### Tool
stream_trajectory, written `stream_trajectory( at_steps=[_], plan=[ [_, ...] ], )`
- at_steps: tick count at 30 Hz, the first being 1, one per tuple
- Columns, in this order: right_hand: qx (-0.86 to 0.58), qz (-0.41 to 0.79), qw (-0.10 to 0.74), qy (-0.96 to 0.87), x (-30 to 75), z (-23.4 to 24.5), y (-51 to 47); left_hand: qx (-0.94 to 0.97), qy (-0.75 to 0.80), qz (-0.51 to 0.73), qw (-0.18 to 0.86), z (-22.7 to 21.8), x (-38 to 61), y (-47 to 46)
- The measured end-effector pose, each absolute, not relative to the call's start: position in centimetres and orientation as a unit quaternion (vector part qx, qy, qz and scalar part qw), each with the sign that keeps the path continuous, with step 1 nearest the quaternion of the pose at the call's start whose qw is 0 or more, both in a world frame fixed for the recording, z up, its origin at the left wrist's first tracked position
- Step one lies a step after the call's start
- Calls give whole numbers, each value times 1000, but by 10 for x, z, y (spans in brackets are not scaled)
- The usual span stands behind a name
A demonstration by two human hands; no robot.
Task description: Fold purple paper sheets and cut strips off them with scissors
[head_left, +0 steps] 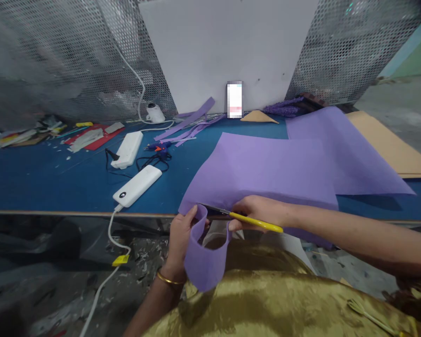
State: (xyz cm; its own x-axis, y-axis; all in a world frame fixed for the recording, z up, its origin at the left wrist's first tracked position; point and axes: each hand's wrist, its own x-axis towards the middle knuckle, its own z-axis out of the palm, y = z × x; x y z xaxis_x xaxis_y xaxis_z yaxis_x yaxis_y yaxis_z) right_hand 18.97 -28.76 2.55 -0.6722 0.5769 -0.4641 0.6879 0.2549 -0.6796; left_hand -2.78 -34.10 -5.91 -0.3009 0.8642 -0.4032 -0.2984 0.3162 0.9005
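A large purple sheet (266,164), paper or felt by its look, lies over the table's front edge. My right hand (256,210) is closed on yellow-handled scissors (256,222), their blades pointing left into the sheet near that edge. From the cut a wide purple strip (206,267) curls down in a loop over my lap. My left hand (182,234), with a gold bangle at its wrist, pinches the strip and sheet at the left of the blades. Part of the right fingers is hidden behind the scissors and sheet.
A white power bank (137,186) with a cable and a white power strip (128,149) lie left on the blue table (73,187). Purple strips (192,119) and a propped phone (235,99) are at the back. Tan sheets (389,145) lie right, partly under another purple sheet (351,150).
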Motion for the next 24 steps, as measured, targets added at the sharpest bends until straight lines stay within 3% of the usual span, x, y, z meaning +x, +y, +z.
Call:
stream_trajectory(
  at_steps=[9,18,24],
  plan=[
    [409,-452,68,790,181,28,-287,208,553,550,591,-48,-21,-344],
    [407,-445,50,796,184,17,-285,232,548,570,567,-54,-25,-338],
    [399,-460,79,789,183,28,-287,216,561,553,577,-31,-21,-349]
  ],
)
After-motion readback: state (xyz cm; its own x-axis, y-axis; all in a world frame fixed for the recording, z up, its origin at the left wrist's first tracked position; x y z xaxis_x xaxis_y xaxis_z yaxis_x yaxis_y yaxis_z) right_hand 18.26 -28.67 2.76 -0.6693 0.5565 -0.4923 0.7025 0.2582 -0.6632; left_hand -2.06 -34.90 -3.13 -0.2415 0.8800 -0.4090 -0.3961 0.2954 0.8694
